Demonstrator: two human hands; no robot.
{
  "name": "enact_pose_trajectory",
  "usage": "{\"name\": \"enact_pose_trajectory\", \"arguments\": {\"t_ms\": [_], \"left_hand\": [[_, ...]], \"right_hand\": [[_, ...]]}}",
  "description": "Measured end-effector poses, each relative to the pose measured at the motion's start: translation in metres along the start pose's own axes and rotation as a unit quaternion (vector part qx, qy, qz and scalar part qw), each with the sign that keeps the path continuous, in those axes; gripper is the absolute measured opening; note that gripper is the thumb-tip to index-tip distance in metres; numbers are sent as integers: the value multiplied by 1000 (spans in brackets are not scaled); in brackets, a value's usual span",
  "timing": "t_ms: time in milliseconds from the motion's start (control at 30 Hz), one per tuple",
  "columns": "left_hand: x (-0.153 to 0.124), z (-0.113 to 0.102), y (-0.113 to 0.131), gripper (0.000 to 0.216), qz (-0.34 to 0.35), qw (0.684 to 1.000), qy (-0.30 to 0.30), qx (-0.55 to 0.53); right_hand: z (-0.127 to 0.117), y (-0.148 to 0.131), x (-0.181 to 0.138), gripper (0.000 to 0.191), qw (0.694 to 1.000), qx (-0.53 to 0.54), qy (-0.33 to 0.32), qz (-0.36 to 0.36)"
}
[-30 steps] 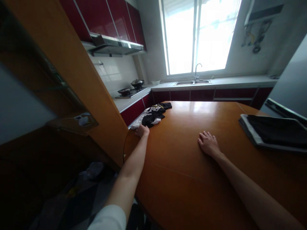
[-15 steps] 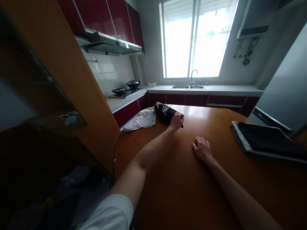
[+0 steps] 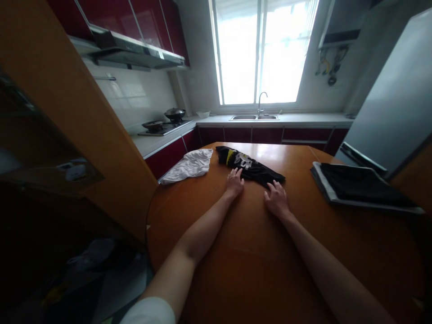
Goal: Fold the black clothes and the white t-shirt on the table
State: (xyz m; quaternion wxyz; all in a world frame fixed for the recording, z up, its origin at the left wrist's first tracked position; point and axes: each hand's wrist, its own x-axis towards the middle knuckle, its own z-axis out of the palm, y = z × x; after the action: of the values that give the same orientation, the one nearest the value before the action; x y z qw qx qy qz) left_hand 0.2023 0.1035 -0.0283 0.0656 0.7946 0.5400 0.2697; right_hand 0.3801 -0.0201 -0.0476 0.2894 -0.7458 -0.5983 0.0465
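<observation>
A kitchen, with a bright window (image 3: 258, 54) above the counter (image 3: 313, 119) and sink (image 3: 243, 118); in front stands a brown wooden bench (image 3: 246, 238) with a curved rim. The black garment (image 3: 261, 171), printed in white and yellow, lies aslant near the bench's far edge, one end pointing toward the far left corner. The left hand (image 3: 235, 183) lies at the middle of its near edge, fingers extended; the right hand (image 3: 277, 199) lies at its right end, fingertips on the cloth. Both grips appear released, neither clenched. The step in hand is judged to be positioning the garment flat; a further move on it would call for the fingertips to pinch the near edge. Beside it, apart, a crumpled white cloth (image 3: 189, 166) occupies the bench's left far edge; a dark folded stack (image 3: 357, 185) lies toward the right edge, near the refrigerator (image 3: 388, 94).
</observation>
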Motion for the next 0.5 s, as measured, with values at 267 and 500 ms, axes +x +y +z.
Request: {"name": "enact_pose_trajectory", "arguments": {"t_ms": [267, 500], "left_hand": [[-11, 0, 19, 35, 55, 995, -70, 34], [-31, 14, 53, 24, 315, 921, -169, -153]], "right_hand": [[-3, -5, -2, 55, 999, -40, -26, 14], [-13, 3, -2, 56, 998, -51, 30, 23]]}}
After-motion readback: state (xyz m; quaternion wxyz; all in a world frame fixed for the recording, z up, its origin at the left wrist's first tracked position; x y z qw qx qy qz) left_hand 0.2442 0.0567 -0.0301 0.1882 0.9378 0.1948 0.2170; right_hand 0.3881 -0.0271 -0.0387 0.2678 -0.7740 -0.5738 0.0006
